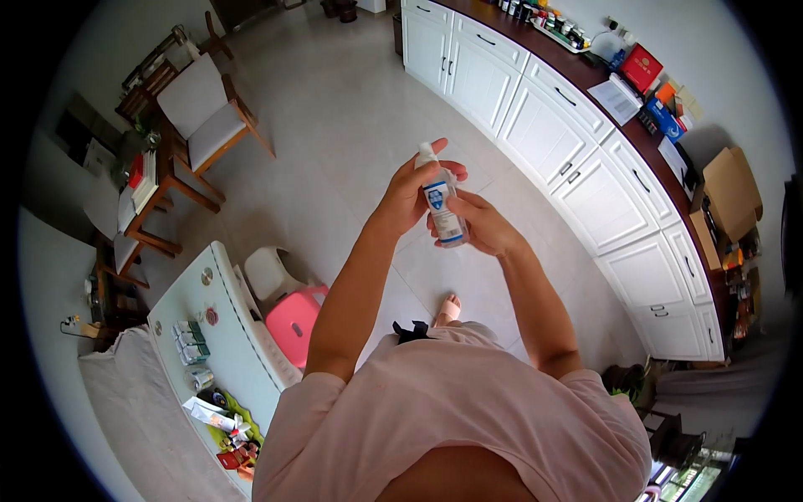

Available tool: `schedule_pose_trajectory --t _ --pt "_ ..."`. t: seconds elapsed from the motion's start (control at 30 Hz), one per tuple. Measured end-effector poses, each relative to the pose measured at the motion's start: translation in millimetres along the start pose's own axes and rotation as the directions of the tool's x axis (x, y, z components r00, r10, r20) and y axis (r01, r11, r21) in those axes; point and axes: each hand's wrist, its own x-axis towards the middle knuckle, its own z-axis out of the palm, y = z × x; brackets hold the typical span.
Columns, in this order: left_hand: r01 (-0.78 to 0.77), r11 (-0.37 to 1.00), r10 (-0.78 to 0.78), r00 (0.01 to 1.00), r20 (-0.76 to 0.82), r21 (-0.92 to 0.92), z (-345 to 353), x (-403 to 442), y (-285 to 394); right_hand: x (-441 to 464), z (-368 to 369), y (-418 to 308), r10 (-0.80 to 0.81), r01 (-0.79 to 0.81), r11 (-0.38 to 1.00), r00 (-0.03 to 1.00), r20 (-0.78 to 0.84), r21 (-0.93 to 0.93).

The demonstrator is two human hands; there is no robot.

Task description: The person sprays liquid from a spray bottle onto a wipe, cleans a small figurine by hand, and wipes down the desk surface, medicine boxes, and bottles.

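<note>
A clear spray bottle [444, 211] with a white top and a blue-and-white label is held out in front of my body, tilted slightly. My left hand [407, 194] is closed around its upper part, just below the white top, with the index finger stretched past it. Lower down, my right hand [485, 222] grips the bottle's side, its thumb pressed on the label. Some fingers of both hands are hidden behind the bottle.
White cabinets [548, 125] with a dark countertop run along the right, carrying an open cardboard box [729, 197]. At left stand a glass-topped table [242, 356] with small items, a pink stool [294, 325], a beige stool [269, 272] and a cushioned chair [201, 109].
</note>
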Motion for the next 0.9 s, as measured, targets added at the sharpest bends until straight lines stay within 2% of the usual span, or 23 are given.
schedule_pose_trajectory --t 0.03,0.07,0.1,0.23,0.3,0.33,0.4,0.43,0.5,0.53,0.6,0.63,0.67,0.7,0.73,0.8,0.87,0.9 --pt "0.004 1.0 -0.004 1.0 -0.003 0.005 -3.6 21.2 -0.3 12.1 -15.6 -1.5 -0.001 0.001 1.0 1.0 0.003 0.006" --pt "0.022 0.999 -0.02 0.997 0.078 -0.028 -5.3 45.0 -0.8 24.9 -33.3 -0.8 -0.057 0.016 0.969 0.986 0.157 0.247" --pt "0.045 0.997 -0.035 0.987 0.158 -0.059 -6.9 63.9 -3.5 35.3 -46.2 -2.6 -0.148 -0.006 0.88 0.946 0.288 0.475" --pt "0.039 0.989 -0.027 0.996 0.084 -0.145 -4.2 131.6 -8.5 75.0 -95.1 -32.3 -0.196 0.028 0.851 0.943 0.269 0.524" --pt "0.113 0.992 -0.102 0.983 -0.153 0.063 -5.1 160.6 -4.6 92.9 -118.5 -49.2 -0.08 0.079 0.963 0.997 -0.006 0.258" --pt "0.118 0.991 -0.108 0.982 -0.153 0.06 -10.9 176.1 -5.6 103.7 -125.9 -56.5 -0.077 0.077 0.962 0.997 -0.01 0.26" --pt "0.113 0.976 -0.082 0.983 -0.165 0.188 -24.8 210.0 -5.4 129.6 -137.1 -74.1 -0.102 0.098 0.995 0.978 -0.181 -0.03" --pt "0.114 0.976 -0.085 0.983 -0.161 0.185 -31.6 226.4 -5.9 146.0 -147.8 -76.1 -0.102 0.098 0.995 0.977 -0.186 -0.032" --pt "0.065 0.935 0.003 0.981 -0.192 0.349 -46.4 264.6 -6.9 186.4 -170.0 -80.3 -0.325 0.185 0.877 0.908 -0.263 -0.443" --pt "0.073 0.936 -0.009 0.983 -0.184 0.344 -53.7 282.2 -11.5 203.3 -176.8 -82.1 -0.325 0.18 0.879 0.904 -0.278 -0.442" --pt "-0.013 0.851 0.16 0.958 -0.236 0.525 -65.5 322.1 -16.8 238.2 -183.9 -97.5 -0.421 0.113 0.808 0.798 -0.431 -0.579" --pt "-0.073 0.82 0.208 0.962 -0.176 0.567 -80.9 339.7 -23.4 262.9 -194.6 -101.2 -0.44 0.119 0.8 0.784 -0.439 -0.588" --pt "-0.073 0.825 0.198 0.966 -0.165 0.56 -94.0 353.5 -31.3 285.8 -207.4 -96.3 -0.502 0.22 0.814 0.731 -0.462 -0.537" --pt "-0.132 0.766 0.262 0.958 -0.118 0.629 -97.6 366.6 -28.5 303.3 -210.7 -105.0 -0.558 0.32 0.812 0.67 -0.489 -0.488" --pt "-0.195 0.692 0.327 0.943 -0.061 0.695 -105.9 379.7 -26.4 320.3 -215.6 -110.7 -0.566 0.322 0.808 0.658 -0.496 -0.494" --pt "-0.218 0.7 0.308 0.951 -0.012 0.68 -121.2 409.9 -12.3 349.2 -221.5 -132.5 -0.493 0.46 0.863 0.673 -0.552 -0.21" --pt "-0.113 0.931 0.155 0.983 -0.097 0.347 -132.7 434.3 -3.7 370.5 -230.5 -152.8 -0.501 0.509 0.845 0.65 -0.572 -0.162" --pt "-0.085 0.931 0.145 0.979 -0.145 0.354 -137.9 447.8 -2.8 380.6 -239.4 -164.8 -0.489 0.491 0.856 0.661 -0.57 -0.164"
